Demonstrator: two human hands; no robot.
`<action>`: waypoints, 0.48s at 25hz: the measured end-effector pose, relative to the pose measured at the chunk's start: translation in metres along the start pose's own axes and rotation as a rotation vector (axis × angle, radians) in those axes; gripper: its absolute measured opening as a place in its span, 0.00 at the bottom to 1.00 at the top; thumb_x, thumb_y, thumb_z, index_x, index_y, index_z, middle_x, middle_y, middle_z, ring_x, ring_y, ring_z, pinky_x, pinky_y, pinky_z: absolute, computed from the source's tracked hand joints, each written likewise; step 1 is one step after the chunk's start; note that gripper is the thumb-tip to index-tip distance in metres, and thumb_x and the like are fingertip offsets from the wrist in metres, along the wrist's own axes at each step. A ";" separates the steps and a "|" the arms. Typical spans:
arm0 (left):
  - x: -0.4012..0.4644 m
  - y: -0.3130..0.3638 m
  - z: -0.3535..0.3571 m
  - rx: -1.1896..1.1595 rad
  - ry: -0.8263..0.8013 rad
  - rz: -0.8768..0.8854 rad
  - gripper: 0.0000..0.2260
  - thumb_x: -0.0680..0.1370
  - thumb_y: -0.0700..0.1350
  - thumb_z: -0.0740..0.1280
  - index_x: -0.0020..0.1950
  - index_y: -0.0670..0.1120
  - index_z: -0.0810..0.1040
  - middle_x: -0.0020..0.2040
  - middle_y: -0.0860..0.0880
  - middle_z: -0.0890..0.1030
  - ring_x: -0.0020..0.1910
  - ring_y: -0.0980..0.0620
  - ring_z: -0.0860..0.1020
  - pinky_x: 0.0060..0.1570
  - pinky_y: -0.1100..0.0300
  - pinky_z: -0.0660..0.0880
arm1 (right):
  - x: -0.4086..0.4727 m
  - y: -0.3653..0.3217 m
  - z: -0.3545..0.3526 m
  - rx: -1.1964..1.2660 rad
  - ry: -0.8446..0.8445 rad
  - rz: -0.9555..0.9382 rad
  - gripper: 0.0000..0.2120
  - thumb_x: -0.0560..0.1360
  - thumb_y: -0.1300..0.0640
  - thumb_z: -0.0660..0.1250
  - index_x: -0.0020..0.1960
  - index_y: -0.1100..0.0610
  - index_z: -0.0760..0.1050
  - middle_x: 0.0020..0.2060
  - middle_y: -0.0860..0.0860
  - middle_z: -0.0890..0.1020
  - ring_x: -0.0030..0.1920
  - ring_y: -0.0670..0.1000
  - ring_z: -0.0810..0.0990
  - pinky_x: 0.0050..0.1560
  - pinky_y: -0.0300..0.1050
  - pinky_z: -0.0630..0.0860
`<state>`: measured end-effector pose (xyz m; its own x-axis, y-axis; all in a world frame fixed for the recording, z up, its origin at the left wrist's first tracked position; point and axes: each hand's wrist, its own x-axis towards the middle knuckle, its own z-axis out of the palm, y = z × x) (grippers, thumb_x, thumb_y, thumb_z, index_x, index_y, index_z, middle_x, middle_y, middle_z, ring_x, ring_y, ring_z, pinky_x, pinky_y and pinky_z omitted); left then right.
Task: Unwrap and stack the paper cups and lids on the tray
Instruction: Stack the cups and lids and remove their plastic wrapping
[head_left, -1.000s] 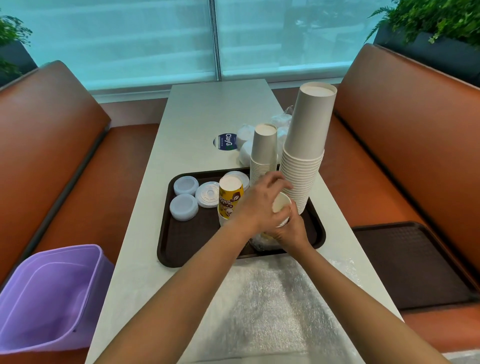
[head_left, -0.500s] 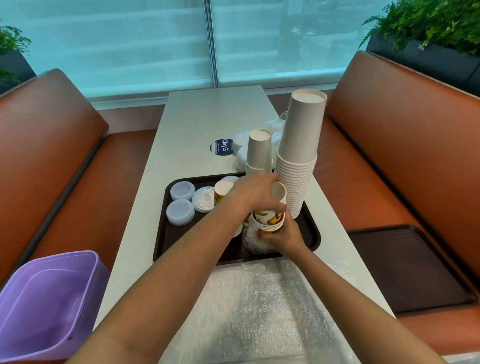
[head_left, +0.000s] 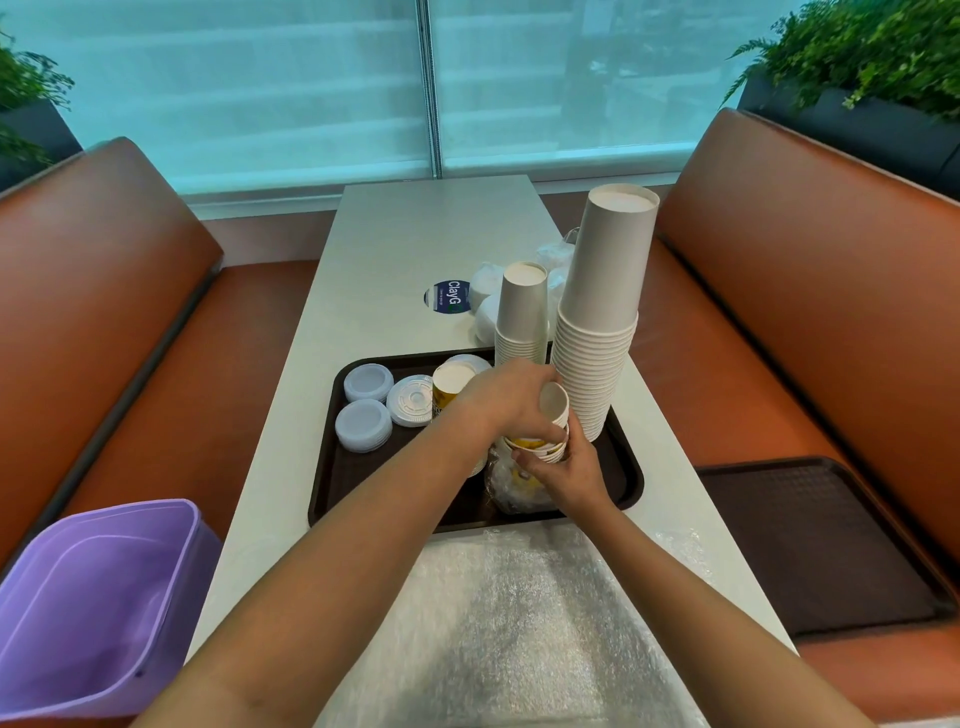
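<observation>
Head camera view, looking down at a white table (head_left: 415, 244) between orange booth seats. At frame centre, a dark brown tray (head_left: 363, 483) holds three white lids (head_left: 363, 425) on its left side and two tall stacks of white paper cups (head_left: 597, 332) on its upper right. The left hand (head_left: 511, 397) curls over the top of a small stack of yellow-printed cups (head_left: 540, 444); the right hand (head_left: 569, 475) grips that stack from below, above crumpled clear wrapping (head_left: 506, 486). A purple bin (head_left: 98, 597) sits lower left.
</observation>
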<state>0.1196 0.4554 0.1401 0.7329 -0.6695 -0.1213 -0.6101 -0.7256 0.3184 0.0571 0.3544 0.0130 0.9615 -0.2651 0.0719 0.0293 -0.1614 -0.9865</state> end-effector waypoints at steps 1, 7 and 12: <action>-0.001 0.001 -0.007 -0.041 0.032 0.006 0.31 0.68 0.54 0.74 0.68 0.49 0.70 0.63 0.48 0.75 0.59 0.48 0.75 0.54 0.55 0.74 | 0.000 0.001 -0.001 -0.002 0.009 0.001 0.32 0.65 0.55 0.76 0.64 0.43 0.66 0.56 0.46 0.80 0.55 0.44 0.79 0.55 0.38 0.77; -0.013 -0.015 -0.053 -0.218 0.226 -0.111 0.31 0.69 0.54 0.74 0.67 0.48 0.66 0.63 0.47 0.72 0.53 0.51 0.71 0.46 0.60 0.68 | -0.002 0.001 0.000 -0.034 0.005 0.018 0.35 0.64 0.53 0.77 0.65 0.45 0.64 0.57 0.45 0.76 0.57 0.42 0.76 0.53 0.32 0.73; -0.013 -0.054 -0.046 -1.237 0.669 -0.488 0.33 0.68 0.57 0.74 0.66 0.44 0.67 0.65 0.44 0.74 0.58 0.48 0.75 0.51 0.57 0.73 | -0.004 0.003 0.001 -0.077 0.012 0.017 0.43 0.57 0.38 0.71 0.67 0.49 0.63 0.60 0.50 0.75 0.60 0.49 0.73 0.59 0.43 0.74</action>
<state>0.1568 0.5105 0.1674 0.9927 0.0385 -0.1139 0.1151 -0.0300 0.9929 0.0531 0.3557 0.0100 0.9584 -0.2796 0.0575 -0.0086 -0.2296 -0.9732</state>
